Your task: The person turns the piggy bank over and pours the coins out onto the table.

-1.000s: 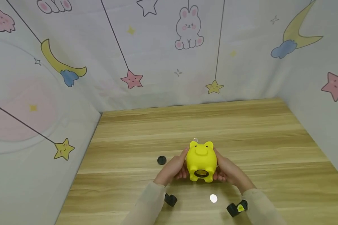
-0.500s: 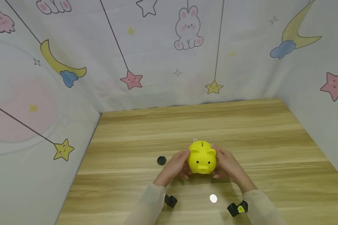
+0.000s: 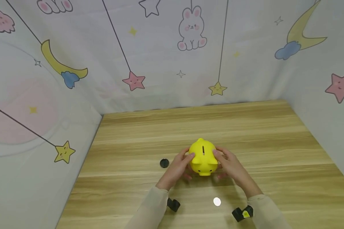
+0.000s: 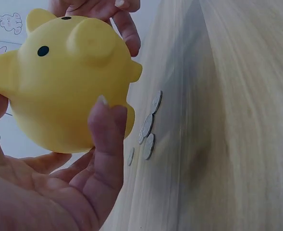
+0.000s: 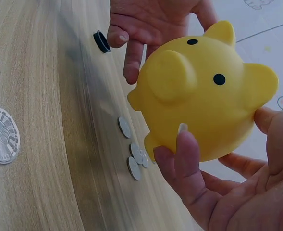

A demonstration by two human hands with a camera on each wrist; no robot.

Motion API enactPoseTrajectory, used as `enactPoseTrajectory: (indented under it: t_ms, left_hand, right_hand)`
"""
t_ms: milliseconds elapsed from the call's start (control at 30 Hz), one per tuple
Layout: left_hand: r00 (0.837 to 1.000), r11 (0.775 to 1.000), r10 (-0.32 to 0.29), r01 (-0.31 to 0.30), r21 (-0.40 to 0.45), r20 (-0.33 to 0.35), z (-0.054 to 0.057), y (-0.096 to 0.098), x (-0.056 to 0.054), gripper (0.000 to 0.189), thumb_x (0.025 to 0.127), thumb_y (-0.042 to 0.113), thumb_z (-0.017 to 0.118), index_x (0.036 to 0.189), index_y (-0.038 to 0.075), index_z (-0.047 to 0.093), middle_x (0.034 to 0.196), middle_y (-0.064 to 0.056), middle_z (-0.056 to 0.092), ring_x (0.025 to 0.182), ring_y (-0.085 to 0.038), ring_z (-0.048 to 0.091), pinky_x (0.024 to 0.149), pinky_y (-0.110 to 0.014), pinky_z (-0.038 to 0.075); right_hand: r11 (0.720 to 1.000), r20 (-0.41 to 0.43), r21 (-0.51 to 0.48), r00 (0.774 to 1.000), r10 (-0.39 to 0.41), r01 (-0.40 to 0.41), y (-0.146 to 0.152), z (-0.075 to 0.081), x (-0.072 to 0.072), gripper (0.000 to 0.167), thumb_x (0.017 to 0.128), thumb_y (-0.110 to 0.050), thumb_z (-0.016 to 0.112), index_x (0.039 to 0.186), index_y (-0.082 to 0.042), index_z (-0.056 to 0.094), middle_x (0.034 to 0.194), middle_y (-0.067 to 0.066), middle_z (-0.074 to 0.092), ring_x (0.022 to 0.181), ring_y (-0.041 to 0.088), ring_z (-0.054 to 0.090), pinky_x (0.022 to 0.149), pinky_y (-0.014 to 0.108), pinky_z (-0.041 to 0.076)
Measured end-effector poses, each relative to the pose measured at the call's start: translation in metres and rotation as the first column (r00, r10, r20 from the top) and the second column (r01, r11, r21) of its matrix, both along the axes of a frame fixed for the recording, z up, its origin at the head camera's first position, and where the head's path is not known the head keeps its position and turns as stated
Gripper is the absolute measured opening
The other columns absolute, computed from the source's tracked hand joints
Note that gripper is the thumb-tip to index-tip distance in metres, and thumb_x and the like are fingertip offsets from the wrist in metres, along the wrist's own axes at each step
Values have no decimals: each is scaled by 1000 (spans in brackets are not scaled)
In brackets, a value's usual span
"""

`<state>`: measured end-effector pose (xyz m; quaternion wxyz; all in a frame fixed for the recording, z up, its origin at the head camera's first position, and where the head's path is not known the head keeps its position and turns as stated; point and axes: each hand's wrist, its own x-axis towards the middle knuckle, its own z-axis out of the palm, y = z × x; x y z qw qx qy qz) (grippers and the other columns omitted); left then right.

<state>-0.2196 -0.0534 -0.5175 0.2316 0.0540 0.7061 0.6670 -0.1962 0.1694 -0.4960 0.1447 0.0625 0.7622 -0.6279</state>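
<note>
A yellow piggy bank point(image 3: 203, 162) is held between both hands above the table, coin slot up and snout toward the wearer. My left hand point(image 3: 176, 168) grips its left side, thumb near the ear and fingers curled underneath. On the other side my right hand point(image 3: 230, 167) grips it the same way. In the wrist views the bank's snout point(image 4: 91, 42) and black eyes show, and its underside is hidden. Several silver coins point(image 5: 135, 153) lie on the table below the bank. A single coin point(image 3: 217, 201) lies closer to the wearer.
A round black plug point(image 3: 164, 163) lies on the wooden table point(image 3: 126, 133), left of the left hand. Black wrist-camera parts point(image 3: 174, 205) stick out by both sleeves. White printed fabric walls point(image 3: 160, 57) enclose the table's back and sides.
The bank has tipped: its open underside faced the wearer first, then its face, and now its slotted back shows on top. Both hands kept their hold; thumbs now lie higher on it.
</note>
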Motion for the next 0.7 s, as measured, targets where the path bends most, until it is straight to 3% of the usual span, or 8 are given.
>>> enactPoseTrajectory:
  t_ms: [133, 267, 467, 700]
  left_hand:
    - [1000, 1000, -1, 1, 7, -31, 2, -3, 0, 70, 98, 51, 57, 155, 20, 32, 131, -12, 54, 95, -23, 60, 69, -42, 58]
    - [990, 998, -35, 42, 47, -140, 4, -7, -2, 69, 98, 40, 62, 157, 26, 29, 146, -10, 45, 103, -26, 59, 80, -52, 54]
    - [964, 994, -61, 81, 66, -259, 7, -11, -3, 70, 94, 31, 69, 154, 37, 32, 148, -5, 40, 109, -29, 51, 80, -52, 54]
    - [958, 994, -66, 89, 70, -278, 7, -11, -2, 68, 94, 31, 70, 152, 39, 35, 147, -5, 42, 107, -30, 52, 79, -48, 55]
  right_hand:
    - [999, -69, -37, 997, 32, -35, 2, -1, 0, 64, 103, -44, 51, 151, -6, 34, 136, 30, 49, 96, 32, 64, 66, 51, 58]
    - [992, -177, -90, 982, 67, -84, 7, -2, 1, 60, 102, -29, 58, 152, -6, 34, 143, 29, 44, 110, 40, 61, 73, 51, 58]
    - [980, -262, -145, 960, 98, -139, 15, -7, 0, 63, 99, -19, 64, 152, -5, 34, 148, 27, 38, 117, 42, 58, 76, 43, 58]
    - [969, -293, -183, 950, 106, -164, 18, -12, -2, 61, 99, -14, 63, 152, -3, 34, 148, 29, 38, 112, 35, 62, 76, 40, 58]
